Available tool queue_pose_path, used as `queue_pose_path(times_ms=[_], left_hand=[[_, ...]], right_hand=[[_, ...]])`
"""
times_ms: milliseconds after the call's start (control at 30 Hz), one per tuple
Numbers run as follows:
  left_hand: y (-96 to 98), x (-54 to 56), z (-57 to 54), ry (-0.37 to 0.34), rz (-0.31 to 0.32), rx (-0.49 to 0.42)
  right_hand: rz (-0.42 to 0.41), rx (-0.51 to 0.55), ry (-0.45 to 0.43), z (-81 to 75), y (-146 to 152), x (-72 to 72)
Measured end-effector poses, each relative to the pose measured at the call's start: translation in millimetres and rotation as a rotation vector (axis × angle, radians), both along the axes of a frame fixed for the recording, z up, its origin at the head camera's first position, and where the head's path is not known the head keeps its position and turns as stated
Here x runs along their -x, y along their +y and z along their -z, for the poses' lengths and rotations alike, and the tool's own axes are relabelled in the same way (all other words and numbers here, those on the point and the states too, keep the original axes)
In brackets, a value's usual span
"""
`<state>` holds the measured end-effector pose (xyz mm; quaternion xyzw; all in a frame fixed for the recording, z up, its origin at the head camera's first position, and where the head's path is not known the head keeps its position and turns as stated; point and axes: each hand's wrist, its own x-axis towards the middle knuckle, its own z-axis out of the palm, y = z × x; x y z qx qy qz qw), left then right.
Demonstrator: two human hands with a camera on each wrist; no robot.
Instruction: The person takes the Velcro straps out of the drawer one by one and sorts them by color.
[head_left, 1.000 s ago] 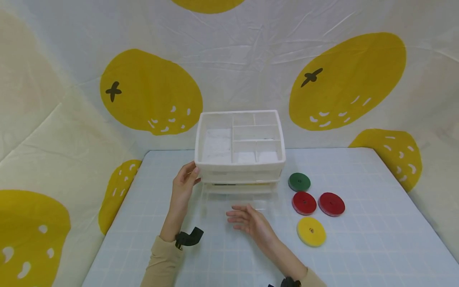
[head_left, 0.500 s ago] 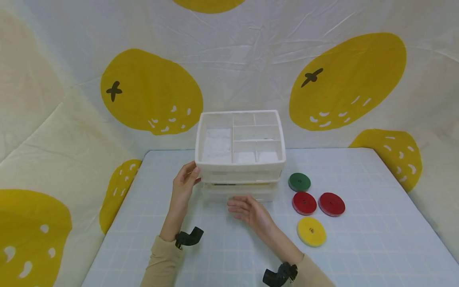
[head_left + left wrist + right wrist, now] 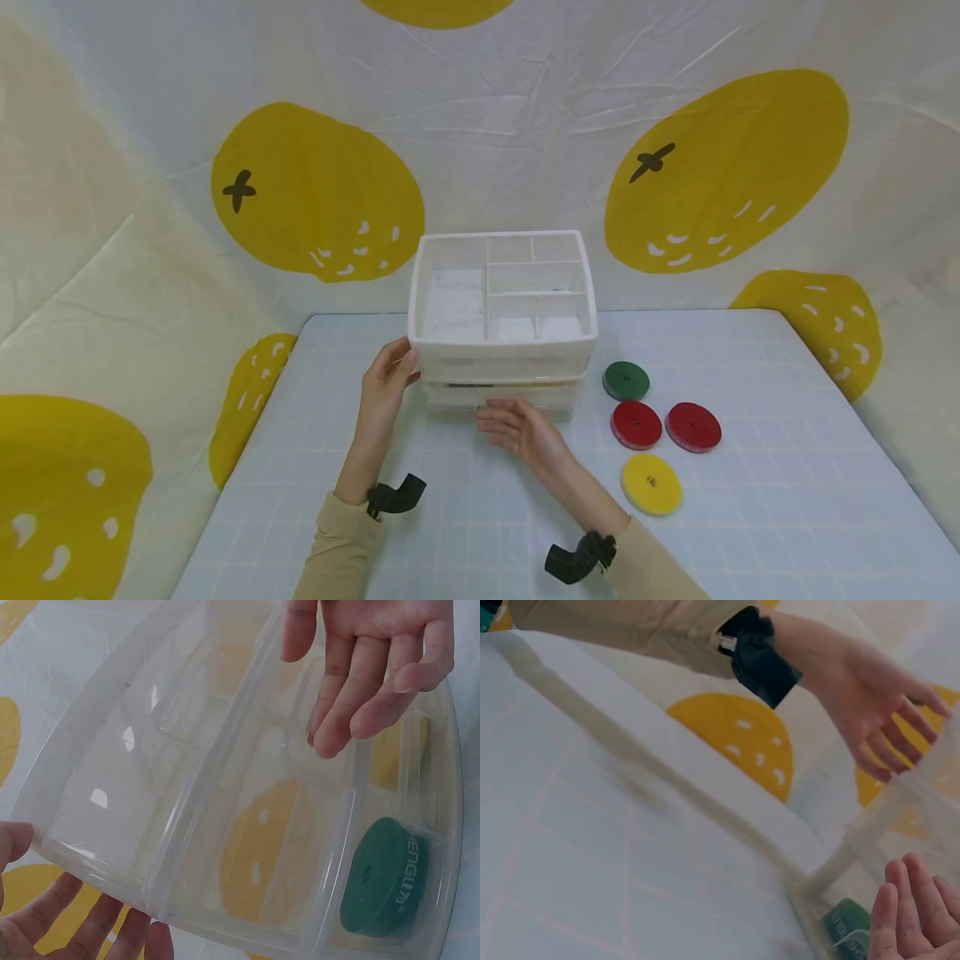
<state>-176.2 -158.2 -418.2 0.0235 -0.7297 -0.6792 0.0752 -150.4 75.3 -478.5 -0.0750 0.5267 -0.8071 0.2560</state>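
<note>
A white plastic drawer organizer (image 3: 502, 362) stands at the table's back, with see-through drawers below a divided top tray. My left hand (image 3: 387, 383) rests its fingertips and thumb along the organizer's left side near the front corner. My right hand (image 3: 534, 435) has its fingers extended together against the front of the bottom drawer (image 3: 453, 400), which sits in line beneath the other one. Through the clear front in the left wrist view, a green roll with white lettering (image 3: 384, 877) shows in the bottom drawer. In the right wrist view, the green roll (image 3: 846, 930) is partly behind my right fingers.
Right of the organizer lie a green disc-shaped roll (image 3: 626, 380), two red rolls (image 3: 636, 425) and a yellow roll (image 3: 651, 484). A pale checked cloth covers the table (image 3: 795, 500). A curtain with yellow fruit prints (image 3: 510, 142) hangs close behind.
The bottom drawer has slid back into the organizer as my right hand moved forward against its front. My left hand has stayed at the organizer's left side.
</note>
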Motion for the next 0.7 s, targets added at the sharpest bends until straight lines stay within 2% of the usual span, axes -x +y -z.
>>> queue_pose_path(times_ms=[700], left_hand=[[0.4,0.2,-0.4,-0.008,-0.005,0.012]], right_hand=[[-0.012,0.049,-0.034,-2.8,1.3,9.9]])
